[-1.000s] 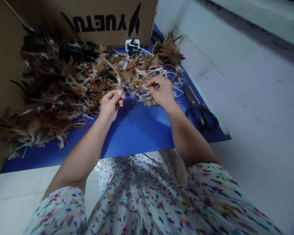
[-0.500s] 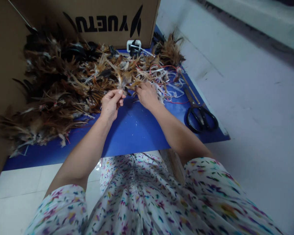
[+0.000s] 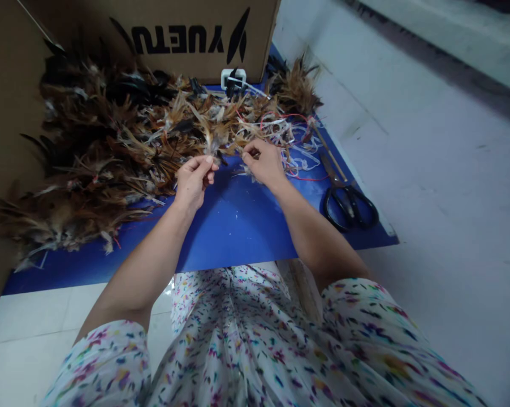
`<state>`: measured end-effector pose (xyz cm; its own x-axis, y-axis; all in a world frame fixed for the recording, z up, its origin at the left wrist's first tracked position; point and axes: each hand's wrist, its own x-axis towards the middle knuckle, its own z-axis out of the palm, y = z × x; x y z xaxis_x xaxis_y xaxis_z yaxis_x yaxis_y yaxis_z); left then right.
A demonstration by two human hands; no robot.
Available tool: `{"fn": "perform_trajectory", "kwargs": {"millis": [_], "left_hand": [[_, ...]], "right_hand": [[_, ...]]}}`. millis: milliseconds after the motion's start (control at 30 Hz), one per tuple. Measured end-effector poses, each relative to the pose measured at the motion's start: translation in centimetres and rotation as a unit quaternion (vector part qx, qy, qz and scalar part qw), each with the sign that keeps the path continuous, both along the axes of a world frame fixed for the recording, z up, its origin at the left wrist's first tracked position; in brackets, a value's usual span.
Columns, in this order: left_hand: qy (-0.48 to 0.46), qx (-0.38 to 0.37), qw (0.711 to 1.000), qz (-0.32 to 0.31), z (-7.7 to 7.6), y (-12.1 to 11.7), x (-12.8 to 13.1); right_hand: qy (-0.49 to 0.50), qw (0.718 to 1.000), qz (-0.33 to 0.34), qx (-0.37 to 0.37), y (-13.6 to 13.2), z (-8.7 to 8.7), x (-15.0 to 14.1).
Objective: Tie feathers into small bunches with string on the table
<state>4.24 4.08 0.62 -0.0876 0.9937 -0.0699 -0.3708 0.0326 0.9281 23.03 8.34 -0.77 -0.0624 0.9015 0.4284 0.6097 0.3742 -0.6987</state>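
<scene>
My left hand [image 3: 194,178] is closed in a pinch, thumb against forefinger, on the base of a small bunch of feathers [image 3: 211,138]. These are tan and pale and point up and away from me. A short way to the right, my right hand [image 3: 264,162] has its thumb and forefinger curled together; what lies between the fingertips is too small to make out. Loose feather bits [image 3: 243,169] lie on the blue tabletop [image 3: 233,226] just under it. A large pile of brown and black feathers [image 3: 140,135] spreads behind and left of both hands.
White and red strings [image 3: 299,161] lie tangled right of my right hand. Black-handled scissors [image 3: 350,206] and a thin stick [image 3: 331,152] are near the right edge. A cardboard box [image 3: 174,62] stands behind the pile, with a white plastic piece [image 3: 233,73] before it.
My right hand has drawn back slightly to the right, away from the pile, and its fingers have curled into a pinch. My left hand stays in place with the feathers.
</scene>
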Motion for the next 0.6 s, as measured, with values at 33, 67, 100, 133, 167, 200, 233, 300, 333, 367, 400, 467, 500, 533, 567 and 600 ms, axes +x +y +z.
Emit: {"fn": "perform_trajectory", "kwargs": {"millis": [33,67,100,133,167,200,233,300,333,367,400,467,500,533,567,600], "left_hand": [[-0.001,-0.001,1.0,0.0,0.0,0.0,0.0],[-0.002,-0.001,1.0,-0.001,0.0,0.0,0.0],[-0.004,-0.001,1.0,-0.002,0.0,0.0,0.0],[-0.004,-0.001,1.0,-0.004,0.0,-0.1,0.1],[-0.005,-0.001,1.0,-0.006,0.0,-0.1,0.1],[-0.005,-0.002,1.0,-0.008,0.0,-0.1,0.1],[-0.005,-0.001,1.0,-0.011,0.0,-0.1,0.1],[-0.005,0.004,1.0,-0.017,-0.2,0.0,0.1],[-0.005,0.006,1.0,-0.023,-0.3,0.0,0.2],[-0.005,0.008,1.0,-0.028,-0.4,0.0,0.2],[-0.005,0.008,0.999,-0.033,-0.5,0.0,0.2],[-0.003,0.006,0.999,-0.041,-0.7,0.0,0.2],[0.0,0.004,0.999,-0.045,-0.7,0.0,0.3],[0.004,0.003,0.999,-0.049,-0.7,-0.1,0.3],[0.01,0.001,0.999,-0.054,-0.7,-0.1,0.3],[0.017,0.0,0.998,-0.06,-0.7,-0.2,0.3]], "right_hand": [[0.036,0.999,0.003,-0.005,-0.1,0.2,0.0],[0.067,0.998,0.008,-0.012,-0.2,0.3,0.0],[0.096,0.995,0.015,-0.022,-0.3,0.4,-0.1],[0.123,0.991,0.025,-0.035,-0.4,0.5,-0.2],[0.149,0.987,0.038,-0.05,-0.4,0.5,-0.2],[0.173,0.981,0.051,-0.066,-0.5,0.5,-0.3],[0.194,0.976,0.062,-0.081,-0.6,0.6,-0.4],[0.225,0.965,0.08,-0.107,-0.9,0.7,-0.4],[0.234,0.961,0.086,-0.117,-1.0,0.9,-0.5],[0.239,0.959,0.092,-0.124,-1.2,1.0,-0.5],[0.24,0.957,0.099,-0.131,-1.5,1.2,-0.5],[0.238,0.954,0.115,-0.144,-1.9,1.5,-0.6],[0.236,0.952,0.124,-0.152,-2.1,1.7,-0.7],[0.235,0.949,0.133,-0.162,-2.3,1.8,-0.7],[0.234,0.947,0.141,-0.171,-2.4,1.9,-0.8],[0.232,0.944,0.149,-0.179,-2.5,1.9,-0.9]]}}
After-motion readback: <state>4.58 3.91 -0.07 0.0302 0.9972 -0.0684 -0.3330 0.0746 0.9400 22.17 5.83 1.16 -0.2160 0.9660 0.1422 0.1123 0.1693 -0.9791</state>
